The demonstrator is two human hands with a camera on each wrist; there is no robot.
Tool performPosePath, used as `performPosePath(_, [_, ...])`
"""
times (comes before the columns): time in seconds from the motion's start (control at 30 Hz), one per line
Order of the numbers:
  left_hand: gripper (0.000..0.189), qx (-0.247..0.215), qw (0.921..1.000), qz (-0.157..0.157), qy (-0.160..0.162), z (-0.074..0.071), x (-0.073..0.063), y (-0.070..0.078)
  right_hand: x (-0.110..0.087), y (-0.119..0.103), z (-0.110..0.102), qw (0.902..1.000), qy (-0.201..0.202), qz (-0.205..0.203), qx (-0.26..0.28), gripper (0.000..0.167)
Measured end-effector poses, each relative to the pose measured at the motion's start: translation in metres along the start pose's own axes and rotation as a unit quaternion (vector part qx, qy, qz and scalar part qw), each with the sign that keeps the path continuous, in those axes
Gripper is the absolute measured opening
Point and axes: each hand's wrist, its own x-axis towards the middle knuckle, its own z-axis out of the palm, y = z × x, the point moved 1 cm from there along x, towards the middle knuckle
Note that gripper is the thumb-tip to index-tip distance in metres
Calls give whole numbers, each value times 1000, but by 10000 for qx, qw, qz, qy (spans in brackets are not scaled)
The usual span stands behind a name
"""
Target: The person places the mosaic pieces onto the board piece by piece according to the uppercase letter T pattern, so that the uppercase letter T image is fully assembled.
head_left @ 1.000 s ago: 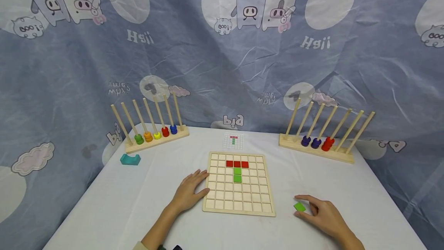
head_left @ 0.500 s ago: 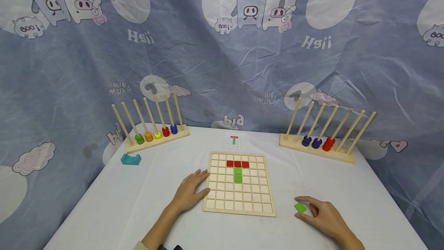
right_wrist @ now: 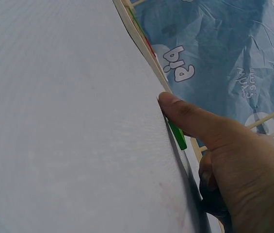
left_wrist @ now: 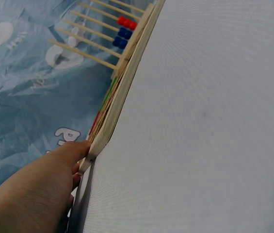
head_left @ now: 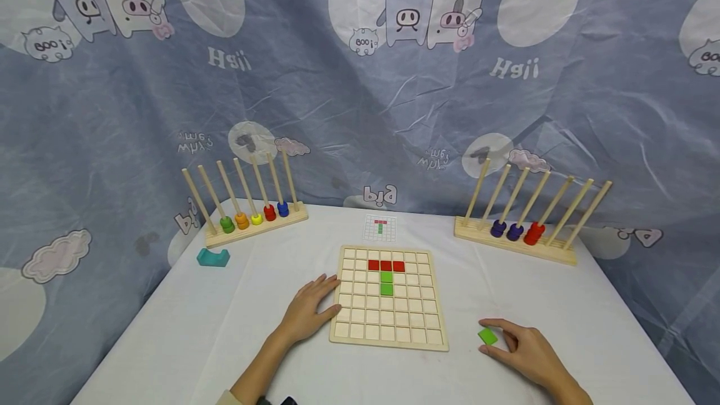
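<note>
A square wooden grid board [head_left: 365,345] lies flat on the white table, with 3 red tiles [head_left: 385,265] in a row and 2 green tiles [head_left: 386,283] below the middle one. My left hand [head_left: 306,311] rests at the board's left edge, fingers extended and thumb against its side; the left wrist view shows the thumb [left_wrist: 73,151] at the board's corner. To the right of the board, my right hand [head_left: 525,349] holds a loose green tile [head_left: 487,336] between thumb and index finger, low over the table. In the right wrist view the thumb partly covers this green tile [right_wrist: 176,133].
A small card [head_left: 379,228] printed with a red and green T pattern lies behind the board. Wooden peg racks with coloured rings stand at back left [head_left: 264,225] and back right [head_left: 514,242]. A teal curved block [head_left: 213,258] sits at the left. A patterned cloth [head_left: 360,111] hangs behind.
</note>
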Motion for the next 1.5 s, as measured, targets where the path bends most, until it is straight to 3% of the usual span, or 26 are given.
performPosePath(0.6, [54,155,9997,169,123,1,0,1,-9,5,-7,9992,-28,387,-48,35])
performPosePath(0.93, [55,83,9999,-56,-60,0,1,0,-10,6,-6,9995,123,305,9,29])
performPosePath(1.5, [54,84,9999,62,85,0,0,1,-8,5,-5,9995,178,220,113,27])
